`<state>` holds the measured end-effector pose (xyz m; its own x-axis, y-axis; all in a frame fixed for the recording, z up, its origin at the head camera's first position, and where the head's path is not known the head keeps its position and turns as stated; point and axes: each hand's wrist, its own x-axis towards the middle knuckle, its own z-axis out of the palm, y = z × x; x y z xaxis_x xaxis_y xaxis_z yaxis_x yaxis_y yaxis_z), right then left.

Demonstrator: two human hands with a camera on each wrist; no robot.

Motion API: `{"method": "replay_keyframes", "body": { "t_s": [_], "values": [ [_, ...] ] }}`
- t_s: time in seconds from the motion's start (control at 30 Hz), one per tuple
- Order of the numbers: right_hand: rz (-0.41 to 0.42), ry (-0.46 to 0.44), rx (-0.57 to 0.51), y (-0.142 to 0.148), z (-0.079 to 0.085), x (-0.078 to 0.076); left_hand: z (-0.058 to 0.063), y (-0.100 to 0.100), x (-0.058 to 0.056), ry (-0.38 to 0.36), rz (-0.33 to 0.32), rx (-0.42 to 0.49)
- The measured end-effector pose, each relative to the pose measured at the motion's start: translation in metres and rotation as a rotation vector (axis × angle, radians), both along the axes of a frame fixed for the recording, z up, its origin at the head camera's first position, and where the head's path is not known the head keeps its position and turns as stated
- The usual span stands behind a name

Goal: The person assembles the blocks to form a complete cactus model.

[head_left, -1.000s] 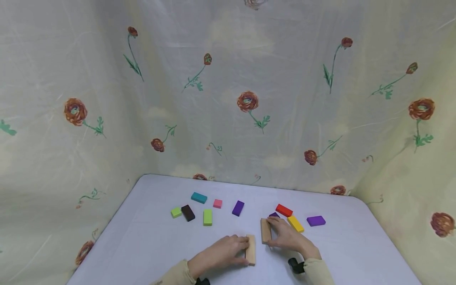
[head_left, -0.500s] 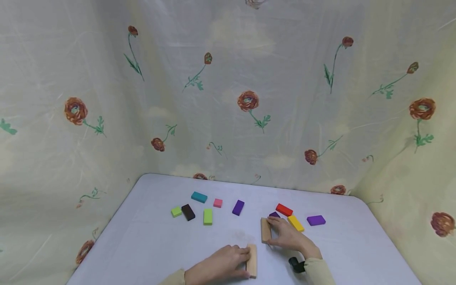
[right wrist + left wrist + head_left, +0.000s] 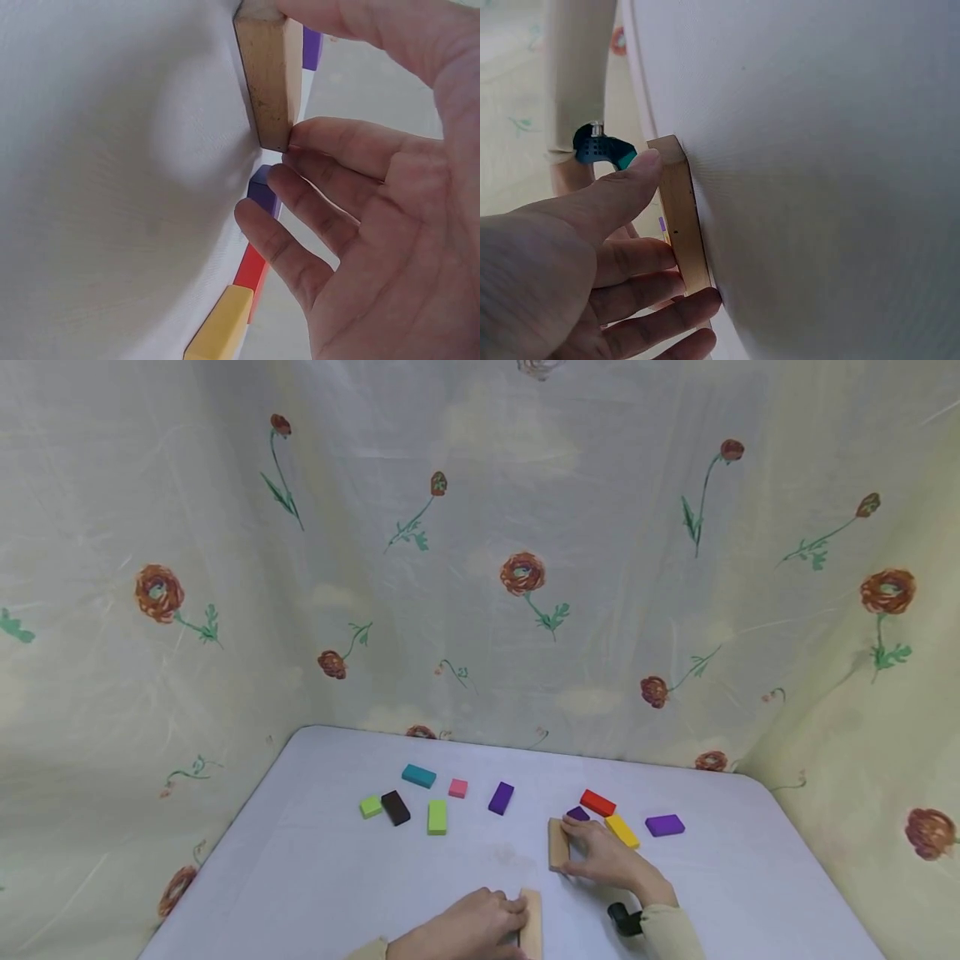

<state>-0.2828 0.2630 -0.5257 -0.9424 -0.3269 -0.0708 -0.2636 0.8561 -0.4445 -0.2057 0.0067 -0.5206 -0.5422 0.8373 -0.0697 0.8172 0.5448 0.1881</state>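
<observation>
At the near edge of the head view, my left hand [image 3: 471, 927] pinches a plain wooden block [image 3: 532, 922] by its two ends. The left wrist view has the thumb at one end of this block [image 3: 681, 217] and fingers toward the other. Farther up the table, my right hand [image 3: 603, 857] grips a second plain wooden block [image 3: 558, 846] the same way. Its thumb and index fingertip meet the ends of that block [image 3: 270, 79] in the right wrist view, with the other fingers spread. Both blocks point away from me, the left one nearer.
Just past my right hand lie a dark purple block [image 3: 577, 813], a red block [image 3: 597, 802] and a yellow block [image 3: 622, 832]. A violet block [image 3: 665, 825] lies farther right. Purple [image 3: 501, 797], pink [image 3: 458, 788], teal [image 3: 418, 776], black [image 3: 395, 807] and lime [image 3: 437, 817] blocks are scattered behind.
My left hand has drawn its wooden block toward me, down the head view, away from the other block. My right hand and its block stay in place.
</observation>
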Motion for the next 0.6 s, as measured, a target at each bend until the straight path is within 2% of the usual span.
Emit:
{"method": "replay_keyframes", "body": {
  "t_s": [0.6],
  "values": [
    [-0.019, 0.046, 0.02, -0.0039, -0.0011, -0.0015, -0.0009, 0.0004, 0.0016, 0.013, 0.001, 0.014]
  ]
}}
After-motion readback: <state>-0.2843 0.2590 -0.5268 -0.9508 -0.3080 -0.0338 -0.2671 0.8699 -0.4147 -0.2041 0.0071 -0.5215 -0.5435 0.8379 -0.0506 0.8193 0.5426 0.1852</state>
